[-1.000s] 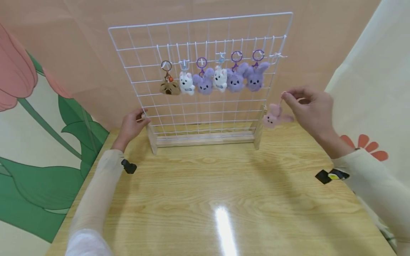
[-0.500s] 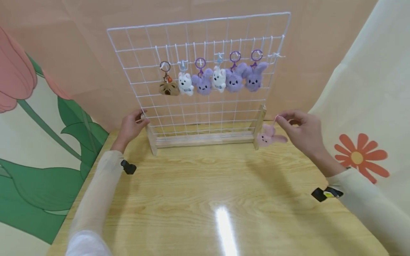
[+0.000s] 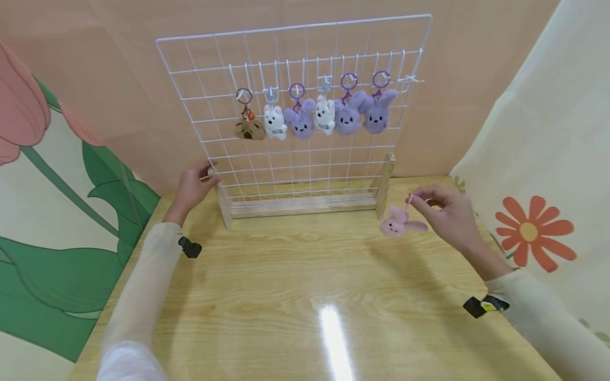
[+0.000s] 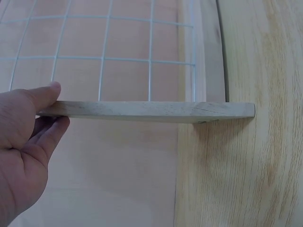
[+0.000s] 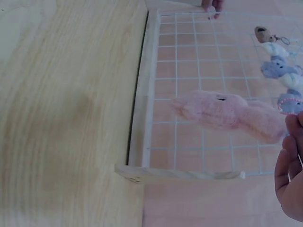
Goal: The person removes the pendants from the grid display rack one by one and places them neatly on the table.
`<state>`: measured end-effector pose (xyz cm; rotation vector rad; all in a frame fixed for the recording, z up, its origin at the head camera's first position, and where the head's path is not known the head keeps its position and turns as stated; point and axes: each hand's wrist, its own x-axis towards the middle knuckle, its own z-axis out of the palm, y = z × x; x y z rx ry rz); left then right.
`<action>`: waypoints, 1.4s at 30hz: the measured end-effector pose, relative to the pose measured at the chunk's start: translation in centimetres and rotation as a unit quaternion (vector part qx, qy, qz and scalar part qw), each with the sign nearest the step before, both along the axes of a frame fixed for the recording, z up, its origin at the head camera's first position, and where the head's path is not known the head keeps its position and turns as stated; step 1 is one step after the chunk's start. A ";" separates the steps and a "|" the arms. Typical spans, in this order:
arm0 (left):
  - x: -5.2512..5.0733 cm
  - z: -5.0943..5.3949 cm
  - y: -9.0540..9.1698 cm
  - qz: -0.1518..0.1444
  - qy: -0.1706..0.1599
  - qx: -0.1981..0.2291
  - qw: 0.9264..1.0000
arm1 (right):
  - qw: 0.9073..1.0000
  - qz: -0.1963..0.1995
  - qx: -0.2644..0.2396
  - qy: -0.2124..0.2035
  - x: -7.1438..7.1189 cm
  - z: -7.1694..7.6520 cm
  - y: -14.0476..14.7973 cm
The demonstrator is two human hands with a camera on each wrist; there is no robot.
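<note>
My left hand [image 3: 190,186] pinches the top of the left wooden upright [image 4: 147,109] of a white wire grid rack [image 3: 295,27]. Thumb above and fingers below the wood show in the left wrist view. Over the table, right of the rack, my right hand [image 3: 448,218] pinches the pink loop of a pink plush bunny keychain [image 3: 393,226]. The bunny dangles below the fingertips, one ear pointing right. From the rack's hooks hang a brown plush keychain [image 3: 250,129], two white plush keychains [image 3: 275,123] and several purple bunny keychains [image 3: 376,114].
The rack's wooden base bar [image 3: 305,206] and right upright [image 3: 385,182] stand on the wood-grain table [image 3: 286,286]. A bare hook [image 3: 411,79] sticks out at the rack's right end. Printed cloth with a red flower [image 3: 529,233] borders the table on the right.
My right hand has come down and a little left with the pink bunny keychain, from beside the grid to low over the table. The left hand keeps its hold on the upright.
</note>
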<state>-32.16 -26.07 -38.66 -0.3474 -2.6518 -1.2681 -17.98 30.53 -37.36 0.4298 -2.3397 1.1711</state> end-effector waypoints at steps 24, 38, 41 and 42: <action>0.1 0.0 -0.1 0.003 0.000 0.002 1.000 | 0.992 0.051 0.064 -0.094 3.4 -5.0 2.2; 0.1 0.1 -0.1 0.008 -0.005 -0.002 1.000 | 0.984 0.077 0.095 -0.130 2.1 -7.0 3.8; 0.1 0.1 -0.1 0.009 -0.005 -0.004 1.000 | 0.984 0.073 0.097 -0.132 1.6 -7.3 4.2; 0.1 0.1 0.0 0.009 -0.004 -0.003 1.000 | 0.984 0.072 0.098 -0.132 1.5 -7.4 4.3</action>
